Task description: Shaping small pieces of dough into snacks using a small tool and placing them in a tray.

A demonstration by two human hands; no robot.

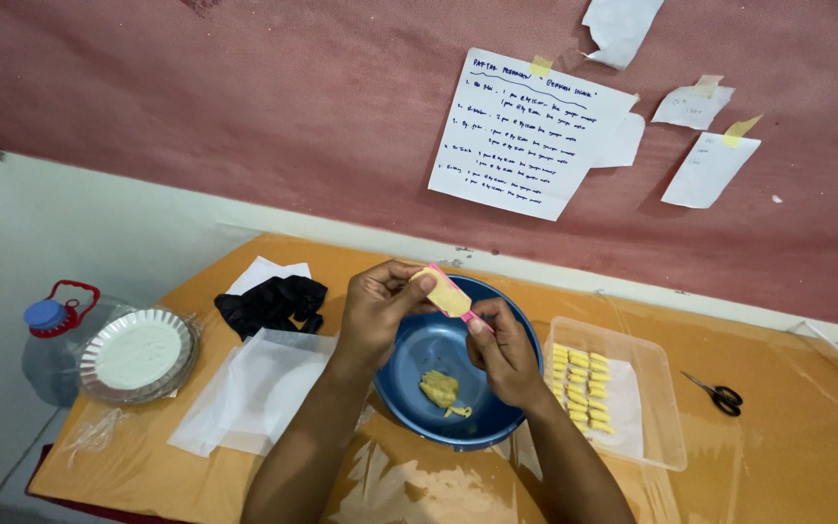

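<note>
1. We hold a small pink comb-like mould [458, 294] above the blue bowl [511, 340], our left hand [377, 309] pressing soft yellow dough [441, 291] onto it, grip pinched; our right hand [502, 351] clasps its lower end.
2. We judge the dough could tear or stick if pressed unevenly, or drop into the bowl.
3. The remaining dough lump [439, 388] looks crumbly; the ridged pieces [580, 386] in the clear plastic tray [661, 427] on the orange counter [788, 437] could dent easily.
</note>
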